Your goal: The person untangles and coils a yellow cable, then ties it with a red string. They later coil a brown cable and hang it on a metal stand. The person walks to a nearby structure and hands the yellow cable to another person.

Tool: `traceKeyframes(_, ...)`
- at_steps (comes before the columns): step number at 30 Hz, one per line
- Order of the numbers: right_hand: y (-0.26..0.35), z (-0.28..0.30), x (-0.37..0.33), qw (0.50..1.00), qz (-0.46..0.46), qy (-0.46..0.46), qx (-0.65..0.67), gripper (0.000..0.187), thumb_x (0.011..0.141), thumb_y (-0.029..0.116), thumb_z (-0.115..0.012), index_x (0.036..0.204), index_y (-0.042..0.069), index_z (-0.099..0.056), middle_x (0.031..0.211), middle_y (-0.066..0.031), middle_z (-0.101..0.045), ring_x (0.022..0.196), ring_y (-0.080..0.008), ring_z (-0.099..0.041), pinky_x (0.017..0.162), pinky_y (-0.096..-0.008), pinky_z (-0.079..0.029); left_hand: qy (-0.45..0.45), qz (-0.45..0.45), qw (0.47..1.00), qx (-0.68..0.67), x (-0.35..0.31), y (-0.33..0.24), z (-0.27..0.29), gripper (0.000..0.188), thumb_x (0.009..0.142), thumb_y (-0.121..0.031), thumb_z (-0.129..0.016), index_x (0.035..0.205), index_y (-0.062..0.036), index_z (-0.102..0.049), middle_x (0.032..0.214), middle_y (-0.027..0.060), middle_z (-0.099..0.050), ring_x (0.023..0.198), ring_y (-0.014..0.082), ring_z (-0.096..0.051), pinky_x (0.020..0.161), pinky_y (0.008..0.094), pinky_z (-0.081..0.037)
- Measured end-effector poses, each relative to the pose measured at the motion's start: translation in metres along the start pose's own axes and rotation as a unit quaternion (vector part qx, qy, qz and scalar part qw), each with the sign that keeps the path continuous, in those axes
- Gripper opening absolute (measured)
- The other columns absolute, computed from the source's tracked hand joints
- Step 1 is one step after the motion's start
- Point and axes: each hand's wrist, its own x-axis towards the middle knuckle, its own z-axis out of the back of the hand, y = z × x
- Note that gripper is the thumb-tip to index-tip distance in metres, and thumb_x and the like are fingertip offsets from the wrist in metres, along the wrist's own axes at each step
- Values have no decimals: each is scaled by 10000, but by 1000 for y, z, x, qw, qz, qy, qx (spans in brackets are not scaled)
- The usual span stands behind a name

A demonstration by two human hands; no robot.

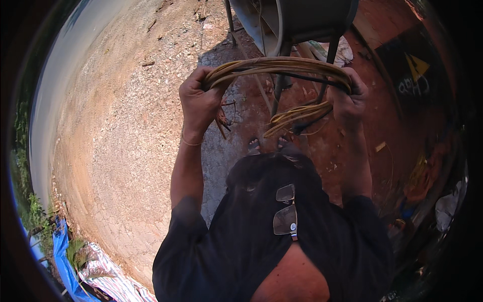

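Observation:
A bundle of yellowish-brown cable, with a darker strand in it, arches across in front of me between both hands. My left hand is closed around its left end, and several short cable ends stick out below that fist. My right hand grips the other end. From beneath it a looped tail of the same cable hangs back toward the middle, above the ground. The exact grip of the right fingers is partly in shadow.
A grey metal drum-like body on legs stands just ahead. To the right lies a dark board with a yellow triangle. Pale gravel spreads left; a blue tarp and striped sheet are at lower left.

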Motion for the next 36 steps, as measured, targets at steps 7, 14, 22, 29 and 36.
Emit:
traceKeyframes(7,-50,-29,-11,969,-83,-100,210,106,998,58,-563,895,68,-585,595,68,-406,455,-25,-321,420,-233,-245,78,-72,988,108,6,-33,5,229,778,-88,-833,924,-26,-668,763,50,-711,675,96,-669,593,254,-509)
traceKeyframes(14,-24,-41,12,919,-120,-118,357,261,1022,217,-561,784,128,-504,590,84,-318,459,-40,-285,423,-244,-243,322,165,930,-61,-3,-21,-39,431,727,-200,-884,1058,-18,-675,940,71,-691,885,151,-651,775,315,-506)
traceKeyframes(22,-31,-81,20,876,-115,-28,468,260,1020,331,-567,849,162,-466,685,59,-347,531,-52,-316,473,-239,-291,235,-34,951,199,-20,-2,-81,331,772,-265,-834,976,-41,-701,888,121,-679,900,174,-656,801,316,-505)
traceKeyframes(29,-46,-85,27,855,-188,-101,473,216,1025,296,-536,886,139,-483,684,41,-380,576,-78,-406,566,-277,-418,265,193,943,-54,-19,11,-70,416,850,-124,-733,1246,-56,-623,1016,62,-704,915,123,-649,778,268,-511)
traceKeyframes(36,-117,-67,22,814,-348,-118,449,217,1021,303,-545,962,97,-575,725,27,-512,650,-107,-530,634,-346,-511,321,371,861,-134,-11,42,-34,235,964,-217,-642,1060,-11,-584,764,-28,-575,609,79,-514,548,261,-435)
